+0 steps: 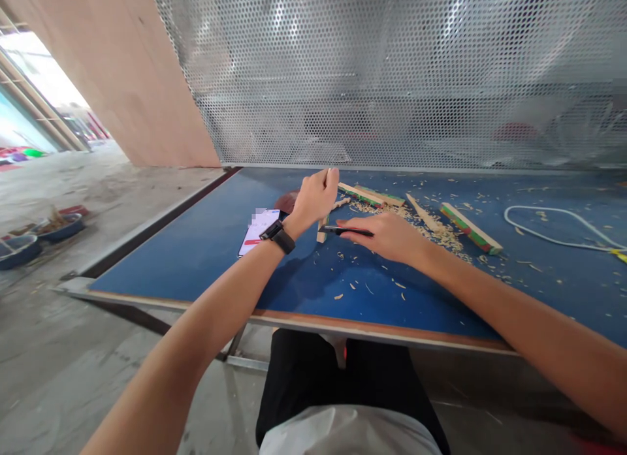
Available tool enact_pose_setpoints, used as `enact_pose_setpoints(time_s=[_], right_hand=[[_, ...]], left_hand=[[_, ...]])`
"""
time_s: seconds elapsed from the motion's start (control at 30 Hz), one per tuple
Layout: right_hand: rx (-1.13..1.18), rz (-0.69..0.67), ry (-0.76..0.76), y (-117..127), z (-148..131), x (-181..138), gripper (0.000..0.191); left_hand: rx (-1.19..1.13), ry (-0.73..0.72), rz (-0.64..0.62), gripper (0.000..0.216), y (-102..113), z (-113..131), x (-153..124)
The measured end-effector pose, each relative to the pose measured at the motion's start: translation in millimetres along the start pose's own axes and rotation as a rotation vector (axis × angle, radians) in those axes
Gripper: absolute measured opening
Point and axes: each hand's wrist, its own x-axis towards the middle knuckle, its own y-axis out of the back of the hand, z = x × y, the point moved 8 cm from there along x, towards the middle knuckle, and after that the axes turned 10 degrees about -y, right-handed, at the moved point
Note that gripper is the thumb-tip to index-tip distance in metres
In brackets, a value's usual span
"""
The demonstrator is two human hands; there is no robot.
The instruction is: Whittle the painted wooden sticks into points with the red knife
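My left hand (pixel 317 195), with a black watch on the wrist, is closed around a short wooden stick (pixel 321 232) whose lower end shows below the fist. In my right hand (pixel 392 238) is a black-handled utility knife (pixel 347 230), its front end against the stick near that lower end. Beside my left wrist lies a phone (pixel 258 230) with a lit screen. Right of the hands are pale wood shavings (pixel 443 238), a pointed carved stick (pixel 422 211) and a wooden strip with green and red paint (pixel 471 229).
More wooden strips (pixel 372 195) lie behind my right hand on the blue tabletop (pixel 196 246). A white cable loop (pixel 553 208) is at the right. Perforated metal sheet (pixel 392 76) stands along the table's back edge. Basins (pixel 61 228) sit on the floor at left.
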Motion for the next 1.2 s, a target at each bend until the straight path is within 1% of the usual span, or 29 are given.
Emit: enact_pose_setpoints(time_s=[0.33,0.47,0.77,0.97,1.1,1.2], right_hand=[[0.161,-0.119,-0.07,-5,4,6,0.032],[0.159,-0.155,-0.072,-8,5,8,0.033],[0.137,-0.174,-0.04,-9,-2,12,0.033],[0.158,-0.177,-0.018,-8,-8,13,0.031],[0.115,-0.207,-0.033,-16,-10,10,0.027],[0.093,-0.224,-0.045,-20,-9,8,0.028]], left_hand=[[-0.008,0.008,0.025,0.047,2,-1,-2],[-0.019,0.019,0.032,0.048,3,-2,-2],[-0.034,0.038,0.034,0.051,6,-1,0],[-0.017,0.043,0.011,0.051,6,-2,-1],[0.008,0.022,-0.022,0.051,4,2,1],[0.032,-0.001,-0.05,0.05,1,7,3]])
